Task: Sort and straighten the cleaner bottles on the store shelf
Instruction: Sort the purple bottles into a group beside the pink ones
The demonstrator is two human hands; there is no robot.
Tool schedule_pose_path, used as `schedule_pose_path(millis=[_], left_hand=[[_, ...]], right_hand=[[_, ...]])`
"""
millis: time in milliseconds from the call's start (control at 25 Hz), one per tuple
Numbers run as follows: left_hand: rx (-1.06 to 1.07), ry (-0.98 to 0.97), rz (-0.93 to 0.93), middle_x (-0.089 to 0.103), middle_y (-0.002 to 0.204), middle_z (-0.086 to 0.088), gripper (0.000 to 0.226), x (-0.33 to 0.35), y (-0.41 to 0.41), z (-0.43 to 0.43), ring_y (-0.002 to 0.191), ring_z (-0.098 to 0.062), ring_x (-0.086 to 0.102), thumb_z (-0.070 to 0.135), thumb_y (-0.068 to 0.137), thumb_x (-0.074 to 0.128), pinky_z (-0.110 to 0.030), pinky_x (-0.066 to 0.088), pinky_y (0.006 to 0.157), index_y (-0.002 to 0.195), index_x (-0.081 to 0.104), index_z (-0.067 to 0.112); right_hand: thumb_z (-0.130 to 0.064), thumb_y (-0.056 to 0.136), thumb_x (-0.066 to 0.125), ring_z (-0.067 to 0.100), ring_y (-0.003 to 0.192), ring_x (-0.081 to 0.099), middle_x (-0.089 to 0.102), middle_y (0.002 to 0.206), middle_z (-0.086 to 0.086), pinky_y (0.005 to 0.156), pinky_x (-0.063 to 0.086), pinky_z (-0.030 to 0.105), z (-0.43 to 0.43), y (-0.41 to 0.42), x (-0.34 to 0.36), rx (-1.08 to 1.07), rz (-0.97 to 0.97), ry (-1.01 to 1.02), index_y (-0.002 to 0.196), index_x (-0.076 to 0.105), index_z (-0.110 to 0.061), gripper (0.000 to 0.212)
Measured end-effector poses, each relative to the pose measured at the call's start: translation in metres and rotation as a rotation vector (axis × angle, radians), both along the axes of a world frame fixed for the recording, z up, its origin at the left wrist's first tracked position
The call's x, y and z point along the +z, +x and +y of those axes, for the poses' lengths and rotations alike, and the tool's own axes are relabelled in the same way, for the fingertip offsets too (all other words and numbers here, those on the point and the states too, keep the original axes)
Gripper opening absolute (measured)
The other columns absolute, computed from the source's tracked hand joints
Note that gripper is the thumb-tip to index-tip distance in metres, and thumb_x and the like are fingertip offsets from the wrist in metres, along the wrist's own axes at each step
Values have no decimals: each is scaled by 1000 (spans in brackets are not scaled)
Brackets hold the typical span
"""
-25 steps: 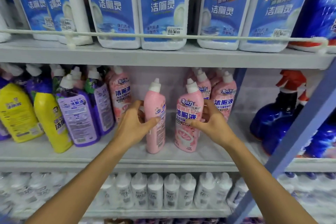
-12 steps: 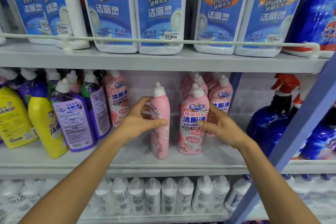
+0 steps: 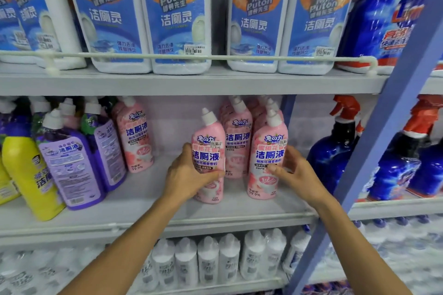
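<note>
Two pink toilet-cleaner bottles in the grip! Left of it, one lone pink bottle and two yellow bottles.

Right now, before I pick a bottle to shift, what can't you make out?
Head view only:
- Left pink bottle: lower label covered by the left hand gripping it.
- Back pink bottles: count hidden by the right pink bottle.
- Top-shelf jugs: caps cut off by the top edge.
- Bottom-shelf white bottles: labels blurred.
- Spray bottles: partly behind the blue post.
</note>
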State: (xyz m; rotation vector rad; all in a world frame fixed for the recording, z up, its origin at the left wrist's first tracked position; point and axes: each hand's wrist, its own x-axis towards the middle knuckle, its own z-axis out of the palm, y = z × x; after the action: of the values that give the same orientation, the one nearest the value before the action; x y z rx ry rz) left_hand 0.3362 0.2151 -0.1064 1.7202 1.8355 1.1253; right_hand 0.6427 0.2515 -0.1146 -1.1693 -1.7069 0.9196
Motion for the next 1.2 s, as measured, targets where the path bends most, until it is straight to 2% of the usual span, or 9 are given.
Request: schedule_pose_path(millis=[80, 280, 440, 520, 680, 720, 1040, 1120, 1200], left_hand=[[57, 54, 40, 66, 109, 3, 86, -8, 32, 4, 93, -22, 66, 70, 53, 86, -38, 57, 81, 111, 40, 24], [-122, 29, 44, 64, 115, 2, 66, -18, 54, 16, 104, -20, 65, 46, 70, 86, -39, 55, 87, 117, 45, 23], [-70, 95, -10, 68, 113, 2, 64, -28, 64, 25, 100, -21, 66, 41, 70, 88, -47, 58, 85, 117, 49, 22], [-51, 121, -41, 69, 112, 2, 65, -31, 70, 29, 100, -23, 67, 39, 69, 89, -47, 59, 84, 119, 51, 21], [-8, 120, -106, 72, 109, 1, 62, -31, 77, 33, 94, -24, 70, 34, 69, 90, -46, 60, 81, 115, 52, 18], [0, 128, -105, 72, 109, 0, 61, -31, 80, 33, 94, -24, 70, 33, 69, 90, -47, 60, 81, 115, 52, 17], [33, 132, -118, 71, 104, 2, 59, -35, 81, 33, 89, -23, 69, 34, 69, 91, -47, 60, 78, 110, 52, 18], [39, 127, -119, 70, 100, 3, 57, -34, 75, 33, 84, -21, 69, 33, 71, 91, -46, 60, 77, 110, 53, 17], [19, 113, -132, 69, 99, 5, 57, -33, 67, 34, 85, -20, 70, 32, 71, 91, -45, 61, 78, 111, 53, 18]], right_hand=[[-31, 88, 80, 15, 122, 65, 68, 133, -4, 102, 56, 44, 1, 12, -8, -65, -5, 24, 143, 50, -25, 63], [-34, 80, 86, -3, 110, 64, 68, 122, -13, 84, 53, 13, -9, 1, -15, -273, 17, 79, 139, 52, -22, 69], [-32, 79, 87, -10, 98, 64, 71, 112, -12, 73, 49, 2, 0, -5, -13, -322, -14, 102, 135, 59, -16, 65], [-32, 79, 87, -5, 95, 66, 71, 111, -11, 75, 51, 4, 5, -4, -11, -334, -16, 103, 136, 59, -15, 66], [-31, 81, 85, 16, 106, 69, 71, 125, 2, 93, 60, 36, 11, -5, -13, -348, -8, 93, 140, 55, -14, 69], [-30, 81, 85, 17, 106, 68, 71, 126, 3, 93, 60, 38, 11, -5, -13, -350, -5, 90, 140, 55, -14, 68], [-32, 81, 85, 12, 104, 67, 70, 126, 2, 76, 51, 9, 10, -7, -14, -332, -5, 76, 142, 53, -14, 71], [-34, 81, 85, 12, 106, 66, 70, 127, 0, 77, 51, 9, 10, -12, -15, -315, 0, 69, 143, 52, -16, 72], [-33, 81, 85, 12, 106, 65, 69, 128, 0, 85, 56, 20, 11, -16, -16, -317, -1, 69, 144, 52, -16, 73]])
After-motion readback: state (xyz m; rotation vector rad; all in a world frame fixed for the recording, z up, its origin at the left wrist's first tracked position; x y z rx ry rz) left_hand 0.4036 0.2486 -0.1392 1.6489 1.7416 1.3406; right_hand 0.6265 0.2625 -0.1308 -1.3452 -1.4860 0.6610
